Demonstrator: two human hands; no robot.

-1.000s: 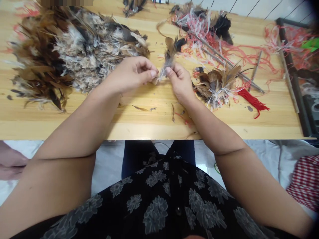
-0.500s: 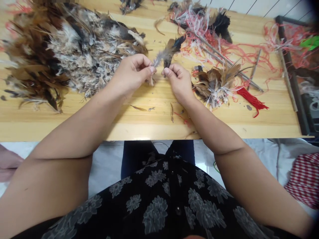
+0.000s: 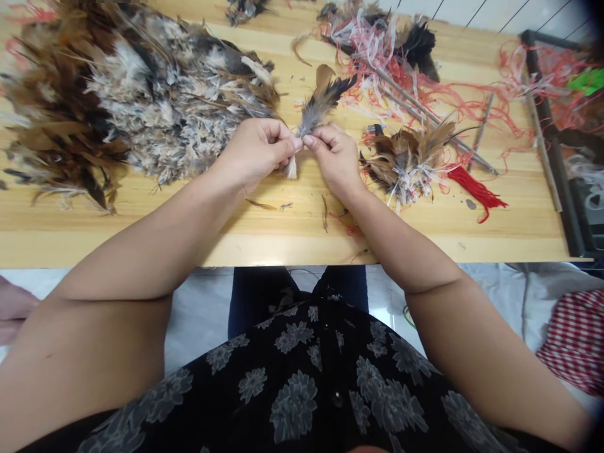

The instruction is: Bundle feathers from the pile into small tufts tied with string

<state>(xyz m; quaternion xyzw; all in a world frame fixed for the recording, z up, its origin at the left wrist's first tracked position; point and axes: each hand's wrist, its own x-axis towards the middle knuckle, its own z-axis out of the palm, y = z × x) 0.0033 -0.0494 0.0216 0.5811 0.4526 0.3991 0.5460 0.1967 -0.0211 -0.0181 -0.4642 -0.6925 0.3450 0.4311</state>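
Note:
Between my fingertips stands a small bunch of feathers [image 3: 317,107], grey and fluffy low down, brown and black at the tips. My left hand [image 3: 259,151] pinches its base, and a pale tuft pokes out below those fingers. Thumb and forefinger of my right hand [image 3: 334,154] close on the same base from the other side, nearly touching the left fingertips. Left of my hands lies a large heap of feathers [image 3: 165,94], brown at the far left and whitish-grey in the middle. A tied bundle of brown feathers [image 3: 406,160] rests just right of my right hand.
Red yarn [image 3: 476,192] lies beside the tied bundle. Thin sticks [image 3: 425,113] and tangled pink and white strings [image 3: 372,47] cover the back right of the wooden table [image 3: 141,242]. A dark-framed tray [image 3: 552,145] with strings stands at the right end.
My two hands have come together. The feather in my right hand now sits against the one in my left, forming one bunch; my left hand has moved slightly right and nearer me.

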